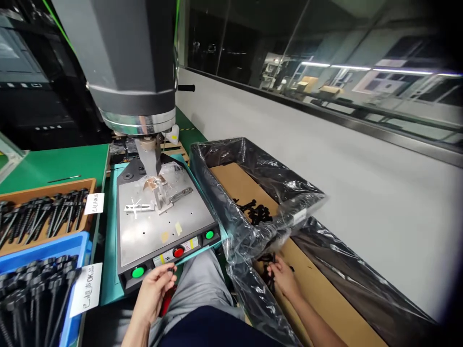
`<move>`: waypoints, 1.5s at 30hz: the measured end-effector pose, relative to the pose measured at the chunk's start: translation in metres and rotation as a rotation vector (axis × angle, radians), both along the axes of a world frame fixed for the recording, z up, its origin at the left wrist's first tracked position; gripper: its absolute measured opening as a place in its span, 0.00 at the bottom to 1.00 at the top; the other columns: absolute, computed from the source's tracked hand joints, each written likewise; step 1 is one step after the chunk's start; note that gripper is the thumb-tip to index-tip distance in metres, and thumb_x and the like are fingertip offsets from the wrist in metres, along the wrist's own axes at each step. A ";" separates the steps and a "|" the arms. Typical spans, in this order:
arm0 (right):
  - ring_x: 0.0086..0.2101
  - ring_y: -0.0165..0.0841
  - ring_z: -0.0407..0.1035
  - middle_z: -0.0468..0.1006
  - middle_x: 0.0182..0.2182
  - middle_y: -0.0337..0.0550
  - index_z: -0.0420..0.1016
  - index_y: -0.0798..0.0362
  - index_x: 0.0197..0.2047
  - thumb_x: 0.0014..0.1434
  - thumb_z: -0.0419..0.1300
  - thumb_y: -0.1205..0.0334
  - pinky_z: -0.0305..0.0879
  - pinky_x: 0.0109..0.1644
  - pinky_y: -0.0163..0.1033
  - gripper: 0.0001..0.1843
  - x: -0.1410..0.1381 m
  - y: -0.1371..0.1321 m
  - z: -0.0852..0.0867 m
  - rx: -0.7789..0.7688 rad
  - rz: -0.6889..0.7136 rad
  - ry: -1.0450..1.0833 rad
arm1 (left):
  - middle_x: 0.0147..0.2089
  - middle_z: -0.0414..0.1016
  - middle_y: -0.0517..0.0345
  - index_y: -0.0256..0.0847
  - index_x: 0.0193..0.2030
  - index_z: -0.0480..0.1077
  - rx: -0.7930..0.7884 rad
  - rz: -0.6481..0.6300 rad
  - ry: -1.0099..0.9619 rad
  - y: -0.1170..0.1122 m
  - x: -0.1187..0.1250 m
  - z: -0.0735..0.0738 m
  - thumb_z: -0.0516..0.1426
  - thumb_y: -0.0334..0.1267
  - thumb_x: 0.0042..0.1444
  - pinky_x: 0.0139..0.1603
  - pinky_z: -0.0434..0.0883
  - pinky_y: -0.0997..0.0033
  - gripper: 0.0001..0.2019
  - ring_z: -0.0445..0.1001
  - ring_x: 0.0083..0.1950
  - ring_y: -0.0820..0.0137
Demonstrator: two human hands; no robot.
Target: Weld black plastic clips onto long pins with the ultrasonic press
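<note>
My left hand (158,288) is closed in a pinch in front of the press's button panel, with a small dark piece (171,271) between thumb and fingertips; its kind is too small to tell. Down in the lower plastic-lined box (318,284), my right hand (284,277) has its fingers closed on a small black part (272,259) beside other black parts. A welding-type press horn (149,156) points down at a clear-taped metal fixture (161,195) on the steel plate (144,243). More black parts (258,213) lie in the upper lined box (238,180).
Green buttons (138,272) and a red button (178,251) line the machine's front edge. At left, an orange tray (93,193) and a blue bin (74,243) hold many black-headed rods, each with a white label (87,289). A white wall (325,154) bounds the right.
</note>
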State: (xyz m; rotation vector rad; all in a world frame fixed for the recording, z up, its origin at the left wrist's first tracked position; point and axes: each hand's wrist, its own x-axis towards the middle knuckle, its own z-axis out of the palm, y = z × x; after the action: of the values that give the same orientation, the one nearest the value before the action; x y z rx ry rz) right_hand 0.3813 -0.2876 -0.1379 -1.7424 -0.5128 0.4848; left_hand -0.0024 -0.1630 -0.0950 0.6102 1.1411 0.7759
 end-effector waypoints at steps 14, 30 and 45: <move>0.32 0.31 0.73 0.76 0.33 0.40 0.74 0.51 0.32 0.49 0.69 0.48 0.69 0.29 0.34 0.17 -0.098 0.047 0.116 0.402 0.249 0.278 | 0.37 0.81 0.49 0.35 0.34 0.79 -0.096 -0.096 -0.358 0.022 0.043 -0.007 0.69 0.29 0.42 0.49 0.77 0.70 0.10 0.80 0.37 0.69; 0.34 0.37 0.77 0.80 0.37 0.43 0.77 0.48 0.43 0.59 0.63 0.60 0.78 0.37 0.47 0.08 -0.194 0.079 0.076 0.360 0.789 -0.023 | 0.50 0.79 0.51 0.39 0.40 0.76 0.072 0.331 -0.575 0.022 0.035 0.027 0.65 0.33 0.50 0.52 0.74 0.69 0.10 0.79 0.43 0.71; 0.37 0.37 0.76 0.76 0.48 0.49 0.72 0.48 0.53 0.57 0.63 0.56 0.76 0.37 0.45 0.20 -0.203 0.073 0.047 0.298 1.134 0.094 | 0.45 0.80 0.47 0.35 0.38 0.77 0.163 0.366 -0.496 0.025 0.026 0.035 0.67 0.34 0.48 0.53 0.74 0.61 0.10 0.79 0.43 0.64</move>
State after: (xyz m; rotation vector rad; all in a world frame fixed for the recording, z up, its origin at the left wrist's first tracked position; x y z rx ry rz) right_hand 0.1784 -0.2145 -0.0908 -1.0008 -1.4219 1.1904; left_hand 0.0240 -0.1378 -0.0602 0.3124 0.7387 1.2639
